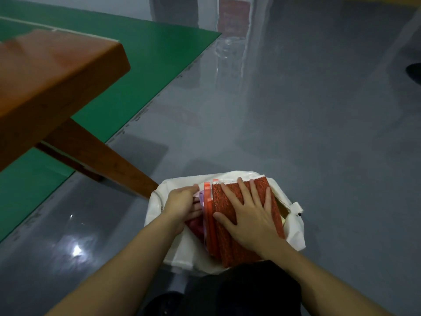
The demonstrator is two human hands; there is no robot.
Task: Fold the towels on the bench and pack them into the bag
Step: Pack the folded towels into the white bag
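Note:
A white bag [175, 256] lies open on the grey floor in front of me. Inside it sits a stack of folded towels; the top one is an orange-red speckled towel [227, 247]. Beside it show the edges of an orange-striped towel [207, 197] and a lilac one. My right hand [248, 217] lies flat on the orange-red towel with fingers spread. My left hand [182, 206] reaches into the bag at the left of the stack, its fingers curled in around the towel edges and partly hidden.
A brown wooden bench [52, 71] with a slanted leg [109, 165] stands at the left, close to the bag. Under it is a green floor area [145, 65]. Grey glossy floor spreads to the right. My dark-clothed knee [239, 290] is just below the bag.

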